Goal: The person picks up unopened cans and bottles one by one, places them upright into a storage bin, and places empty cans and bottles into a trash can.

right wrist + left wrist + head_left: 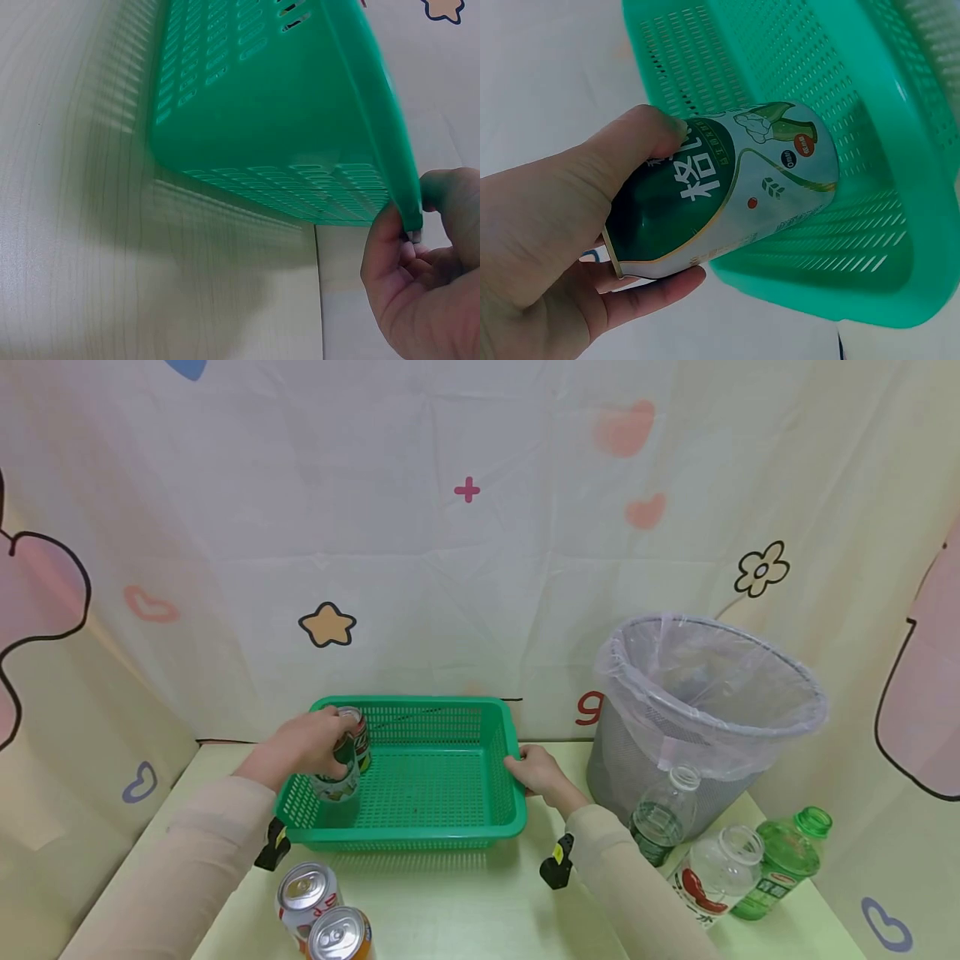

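My left hand (306,745) grips a green-and-white drink can (727,187) inside the left end of a green plastic basket (405,837). Thumb and fingers wrap the can near one end, and its other end points down into the basket. A second can (363,745), dark with red, stands just behind it in the basket, partly covered by the hand. On the opposite side, my right hand (542,774) pinches the basket's right rim, thumb on the inner side and fingers curled beneath the edge, as the right wrist view shows.
Two cans, one white and red (307,893) and one orange (341,935), stand in front of the basket at left. A lined mesh bin (611,768) stands at right. Before it are a clear bottle (663,818), a labelled jar-like bottle (716,877) and a green bottle (783,864).
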`<state>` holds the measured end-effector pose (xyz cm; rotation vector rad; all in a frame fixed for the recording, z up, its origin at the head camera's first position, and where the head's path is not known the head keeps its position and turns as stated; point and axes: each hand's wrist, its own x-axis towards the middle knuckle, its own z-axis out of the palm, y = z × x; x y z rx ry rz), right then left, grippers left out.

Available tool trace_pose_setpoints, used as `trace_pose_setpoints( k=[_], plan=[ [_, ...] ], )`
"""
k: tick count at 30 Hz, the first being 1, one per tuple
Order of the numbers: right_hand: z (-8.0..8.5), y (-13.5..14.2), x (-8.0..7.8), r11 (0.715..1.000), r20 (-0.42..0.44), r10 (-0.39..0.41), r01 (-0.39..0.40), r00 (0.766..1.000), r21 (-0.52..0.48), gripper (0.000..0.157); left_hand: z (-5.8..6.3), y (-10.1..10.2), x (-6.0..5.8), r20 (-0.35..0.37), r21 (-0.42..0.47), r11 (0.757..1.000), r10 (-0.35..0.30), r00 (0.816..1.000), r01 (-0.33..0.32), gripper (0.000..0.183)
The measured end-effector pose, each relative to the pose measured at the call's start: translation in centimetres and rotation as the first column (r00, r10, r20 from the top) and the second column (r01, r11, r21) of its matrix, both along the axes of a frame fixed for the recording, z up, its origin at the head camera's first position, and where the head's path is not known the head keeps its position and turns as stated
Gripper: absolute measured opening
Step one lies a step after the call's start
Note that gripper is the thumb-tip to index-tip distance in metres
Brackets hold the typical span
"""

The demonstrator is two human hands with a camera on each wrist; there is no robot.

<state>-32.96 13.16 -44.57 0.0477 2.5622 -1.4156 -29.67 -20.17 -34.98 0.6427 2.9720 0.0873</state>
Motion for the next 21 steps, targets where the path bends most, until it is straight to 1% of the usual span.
trace_pose_setpoints(
  k=[4,11,15,21],
  plan=[
    [-0.1,0.0,-0.1,1.000,0.001,0.000,0.000,1.000,-0.004,0.028,-0.6,0.3,-0.3,0.018,-0.001,1.000,0.022,1.000,-0.022,0.054],
    [-0.1,0.2,0.0,1.000,-0.004,0.008,-0.008,1.000,-0.015,0.027,-1.4,0.4,-0.7,0.024,-0.019,0.999,0.034,0.999,-0.034,0.057],
    [0.1,0.2,0.2,1.000,-0.023,0.027,-0.027,0.999,-0.005,0.026,-1.9,0.5,-0.8,0.028,-0.020,0.999,0.041,0.999,-0.040,0.053],
    [0.2,0.1,0.2,1.000,-0.004,0.009,-0.009,1.000,-0.003,0.026,-2.6,0.3,-1.2,0.041,-0.028,0.998,0.064,0.997,-0.063,0.049]
  ],
)
